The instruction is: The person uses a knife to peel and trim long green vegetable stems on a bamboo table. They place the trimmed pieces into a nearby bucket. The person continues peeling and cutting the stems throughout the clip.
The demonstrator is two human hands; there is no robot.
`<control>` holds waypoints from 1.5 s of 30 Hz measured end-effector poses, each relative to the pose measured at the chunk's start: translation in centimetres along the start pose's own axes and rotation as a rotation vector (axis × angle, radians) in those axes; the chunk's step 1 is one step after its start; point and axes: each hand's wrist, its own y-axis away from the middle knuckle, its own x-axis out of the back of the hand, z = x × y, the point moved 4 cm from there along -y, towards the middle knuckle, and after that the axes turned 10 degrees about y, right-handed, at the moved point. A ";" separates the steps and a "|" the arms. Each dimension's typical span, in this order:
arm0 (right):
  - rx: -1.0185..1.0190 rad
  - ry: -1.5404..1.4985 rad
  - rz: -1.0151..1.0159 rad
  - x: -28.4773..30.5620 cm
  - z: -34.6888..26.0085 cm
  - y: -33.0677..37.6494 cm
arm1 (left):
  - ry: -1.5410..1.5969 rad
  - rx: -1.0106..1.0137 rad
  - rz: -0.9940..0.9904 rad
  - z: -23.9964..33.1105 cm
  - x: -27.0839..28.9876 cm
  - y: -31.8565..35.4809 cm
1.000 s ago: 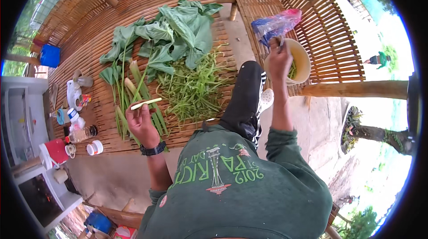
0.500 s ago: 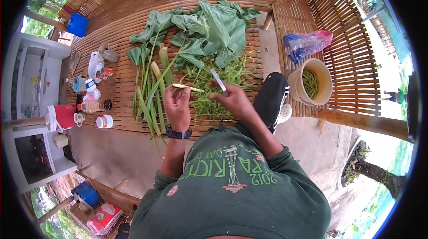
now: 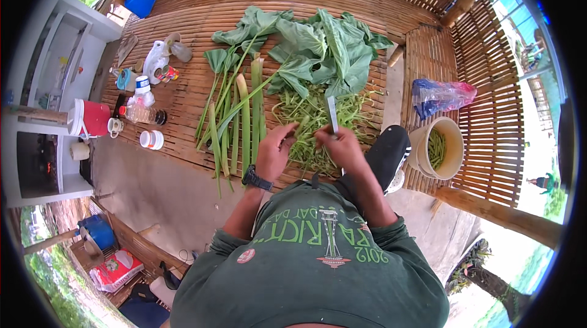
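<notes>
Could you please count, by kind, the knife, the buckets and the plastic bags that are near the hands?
Knife: 1
Cream bucket with green pieces: 1
Plastic bag, blue and pink: 1
Total: 3

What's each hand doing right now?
Left hand: closed on a green stem.
Right hand: closed on a knife, blade up.

Bamboo-slat floor carries big green leaves, long stalks, thin green stems; jars & bottles at left, cream bucket w/ plastic bag at right.
</notes>
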 end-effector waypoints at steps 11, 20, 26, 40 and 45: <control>0.123 1.151 0.400 5.3 4.1 -5.0 | -0.089 0.258 0.192 -8.9 3.1 0.4; -0.003 0.068 0.229 -0.9 4.3 -3.2 | 0.028 0.102 0.034 -6.0 -5.4 -3.0; -0.151 -0.067 0.462 5.8 4.8 -0.9 | -0.023 -0.019 -0.177 -2.4 -7.5 -5.2; -0.470 0.870 1.175 31.5 10.7 9.9 | -0.986 -0.002 0.079 -24.9 8.7 -13.5; -0.206 0.679 0.886 19.2 7.6 5.1 | -0.769 -0.034 0.173 -17.9 7.1 -12.9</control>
